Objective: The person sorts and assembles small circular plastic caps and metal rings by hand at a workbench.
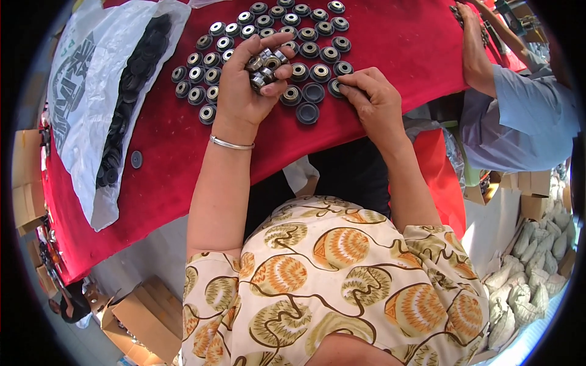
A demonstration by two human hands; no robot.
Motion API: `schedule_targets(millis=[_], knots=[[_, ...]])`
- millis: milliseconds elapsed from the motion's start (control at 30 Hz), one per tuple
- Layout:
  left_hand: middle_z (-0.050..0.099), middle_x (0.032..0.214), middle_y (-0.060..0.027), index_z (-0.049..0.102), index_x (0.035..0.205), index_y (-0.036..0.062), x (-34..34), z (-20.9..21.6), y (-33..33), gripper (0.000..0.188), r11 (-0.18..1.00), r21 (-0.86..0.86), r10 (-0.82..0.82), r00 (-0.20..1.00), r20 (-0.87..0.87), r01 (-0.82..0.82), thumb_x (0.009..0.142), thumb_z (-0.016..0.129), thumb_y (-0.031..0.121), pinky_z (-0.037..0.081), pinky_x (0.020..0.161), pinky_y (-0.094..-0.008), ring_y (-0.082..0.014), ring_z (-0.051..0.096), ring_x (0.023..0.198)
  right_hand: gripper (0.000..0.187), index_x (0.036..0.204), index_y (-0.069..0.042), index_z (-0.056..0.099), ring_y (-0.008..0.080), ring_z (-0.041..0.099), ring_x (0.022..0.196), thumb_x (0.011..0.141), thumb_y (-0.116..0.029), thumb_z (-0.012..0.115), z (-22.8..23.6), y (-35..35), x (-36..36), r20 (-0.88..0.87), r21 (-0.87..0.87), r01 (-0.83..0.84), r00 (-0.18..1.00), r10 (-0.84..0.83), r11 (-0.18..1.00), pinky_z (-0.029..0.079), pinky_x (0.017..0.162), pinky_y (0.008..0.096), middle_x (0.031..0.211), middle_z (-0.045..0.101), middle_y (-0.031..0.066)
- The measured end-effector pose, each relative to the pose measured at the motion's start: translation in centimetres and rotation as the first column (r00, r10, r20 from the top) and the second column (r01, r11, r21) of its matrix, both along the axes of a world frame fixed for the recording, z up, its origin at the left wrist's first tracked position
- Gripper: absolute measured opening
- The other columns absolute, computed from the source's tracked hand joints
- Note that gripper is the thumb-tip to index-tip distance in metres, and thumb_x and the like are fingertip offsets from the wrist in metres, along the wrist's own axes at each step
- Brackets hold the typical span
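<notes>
My left hand (247,91) is raised over the table, palm up, its fingers curled round several small shiny ball bearings (264,68). At the near right of the rows, the thumb and fingertips of my right hand (373,100) are pressed together at the edge of a black round cap (334,88); the fingers partly cover it. Just left of that are two black caps with no bearing in them, one cap (313,93) behind the other (307,113). Many more black caps with bearings set in their middles, such as this cap (207,113), spread in rows around and beyond my left hand.
A red cloth (165,165) covers the table. On the left lies a white plastic bag (79,116) spilling loose black caps (131,79), with one stray cap (136,159) beside it. Another person (513,104) in a blue-grey shirt works at the right. Cardboard boxes (146,317) stand below left.
</notes>
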State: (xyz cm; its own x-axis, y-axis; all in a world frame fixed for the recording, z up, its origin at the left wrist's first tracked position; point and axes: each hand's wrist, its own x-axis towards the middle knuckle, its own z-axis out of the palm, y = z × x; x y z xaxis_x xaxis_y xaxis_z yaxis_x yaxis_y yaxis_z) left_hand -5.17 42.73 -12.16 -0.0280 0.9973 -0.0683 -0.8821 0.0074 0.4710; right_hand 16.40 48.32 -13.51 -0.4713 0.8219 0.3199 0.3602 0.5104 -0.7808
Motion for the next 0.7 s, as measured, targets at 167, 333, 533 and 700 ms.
schedule_targets(millis=[167, 333, 533, 700], knots=[[0.059, 0.09, -0.0123, 0.055, 0.116, -0.0065, -0.2, -0.4, -0.1, 0.041, 1.0, -0.005, 0.014, 1.0, -0.014, -0.015, 0.096, 0.044, 0.027, 0.038, 0.038, -0.0169, -0.0155, 0.056, 0.066, 0.013, 0.093, -0.002, 0.068, 0.0205, 0.062, 0.079, 0.08, -0.003, 0.067, -0.3, 0.7, 0.0, -0.056, -0.106, -0.045, 0.998, 0.039, 0.993, 0.047, 0.07, 0.0279, 0.084, 0.06, 0.0081], [0.058, 0.089, -0.012, 0.055, 0.115, -0.0057, 0.0, -0.4, -0.1, 0.04, 0.999, -0.04, 0.002, 1.0, -0.018, -0.003, 0.096, 0.045, 0.028, 0.038, 0.038, -0.017, -0.0159, 0.055, 0.066, 0.015, 0.096, -0.002, 0.066, 0.0223, 0.062, 0.08, 0.082, -0.006, 0.066, 0.1, 1.4, 0.7, -0.063, -0.054, -0.052, 0.997, 0.049, 0.997, 0.047, 0.07, 0.0283, 0.089, 0.062, 0.0095], [0.058, 0.09, -0.0117, 0.055, 0.115, -0.006, -0.6, -0.9, -0.1, 0.04, 0.999, -0.044, 0.019, 1.0, -0.019, -0.02, 0.096, 0.044, 0.027, 0.039, 0.039, -0.0172, -0.0153, 0.055, 0.066, 0.023, 0.104, -0.006, 0.066, 0.0274, 0.06, 0.098, 0.082, -0.004, 0.062, 0.3, -0.9, 0.7, 0.141, 0.432, -0.014, 0.989, -0.052, 0.902, 0.045, 0.083, 0.0352, 0.099, 0.064, 0.0083], [0.059, 0.09, -0.0117, 0.055, 0.115, -0.0061, -0.2, -0.4, 0.0, 0.04, 0.999, -0.034, 0.008, 1.0, 0.002, -0.008, 0.096, 0.044, 0.027, 0.039, 0.038, -0.0174, -0.0154, 0.055, 0.066, 0.034, 0.113, -0.01, 0.063, 0.0248, 0.053, 0.116, 0.079, -0.003, 0.06, -1.4, -2.1, 1.1, 0.295, 0.483, -0.141, 0.955, -0.01, 0.864, 0.036, 0.096, 0.0422, 0.116, 0.061, 0.0051]])
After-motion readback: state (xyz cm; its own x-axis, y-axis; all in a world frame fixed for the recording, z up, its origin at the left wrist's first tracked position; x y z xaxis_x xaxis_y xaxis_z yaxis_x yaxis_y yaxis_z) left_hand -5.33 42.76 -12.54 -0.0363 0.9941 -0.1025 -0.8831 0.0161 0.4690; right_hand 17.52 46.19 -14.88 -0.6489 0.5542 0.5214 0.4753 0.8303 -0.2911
